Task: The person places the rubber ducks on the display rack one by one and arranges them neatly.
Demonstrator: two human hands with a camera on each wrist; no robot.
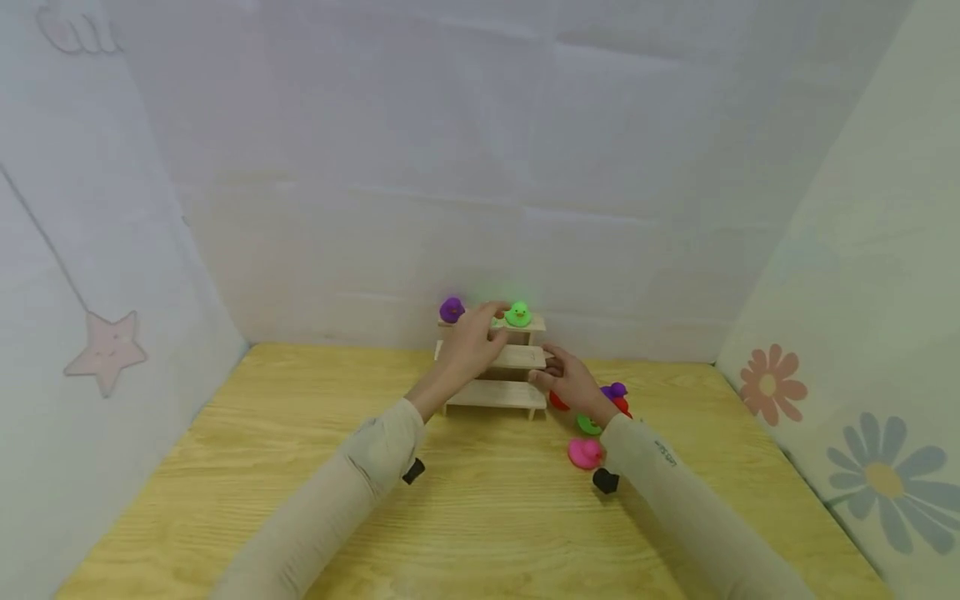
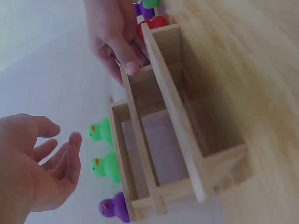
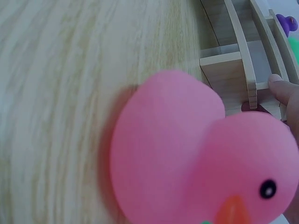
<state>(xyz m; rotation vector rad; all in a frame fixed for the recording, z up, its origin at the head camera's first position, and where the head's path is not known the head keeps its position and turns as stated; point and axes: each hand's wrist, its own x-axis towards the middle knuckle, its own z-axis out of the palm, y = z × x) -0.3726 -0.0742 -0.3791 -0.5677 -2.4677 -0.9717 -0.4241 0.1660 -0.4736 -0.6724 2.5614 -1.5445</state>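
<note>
A three-tier wooden shelf (image 1: 491, 394) stands at the back of the table. On its top tier sit a purple rubber duck (image 1: 452, 310) and two green rubber ducks, one green duck (image 1: 518, 314) in plain sight and the other green duck (image 2: 105, 167) mostly behind my left hand in the head view. My left hand (image 1: 471, 342) hovers before the upper tiers, fingers loosely bent and holding nothing. At the shelf's right end, my right hand (image 1: 573, 379) pinches the middle tier, its thumb (image 2: 132, 67) on the near side.
Right of the shelf lie a pink duck (image 1: 585, 453), a green duck (image 1: 588, 425), a purple duck (image 1: 617, 390) and red ducks (image 1: 558, 401), partly hidden by my right hand and sleeve. White cloth walls (image 1: 360, 250) enclose the wood-grain table (image 1: 300, 433).
</note>
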